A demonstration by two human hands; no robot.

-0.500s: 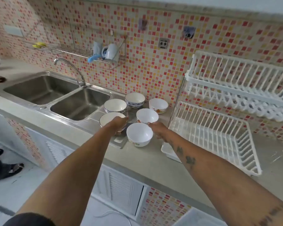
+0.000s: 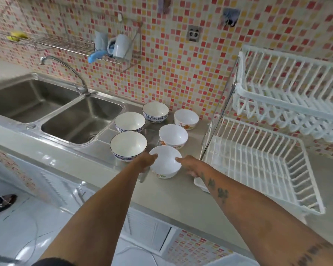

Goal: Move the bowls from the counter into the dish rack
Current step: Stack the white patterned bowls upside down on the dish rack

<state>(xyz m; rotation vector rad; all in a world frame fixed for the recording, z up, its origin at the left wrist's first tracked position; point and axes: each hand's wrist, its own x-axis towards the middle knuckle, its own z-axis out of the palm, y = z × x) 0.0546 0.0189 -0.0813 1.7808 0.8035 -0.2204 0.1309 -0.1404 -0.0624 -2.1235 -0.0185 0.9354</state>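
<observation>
Several white bowls stand on the counter beside the sink. The nearest, a flower-patterned bowl (image 2: 166, 162), sits between my two hands. My left hand (image 2: 145, 162) grips its left rim and my right hand (image 2: 188, 164) touches its right rim. Behind it are a second flowered bowl (image 2: 173, 136) and a third (image 2: 186, 119). Three blue-rimmed bowls (image 2: 128, 145) (image 2: 129, 121) (image 2: 155, 111) stand to the left on the steel drainboard. The white two-tier dish rack (image 2: 258, 162) stands empty to the right.
A double steel sink (image 2: 79, 121) with a curved tap (image 2: 65, 70) lies to the left. A wall shelf (image 2: 65, 45) holds a white cup and a blue tool. A person's foot (image 2: 2, 202) is on the floor at left.
My left hand has shifted from the blue-rimmed bowl to the nearest flowered bowl's left rim. My right hand has closed in on its right rim. The view has moved closer.
</observation>
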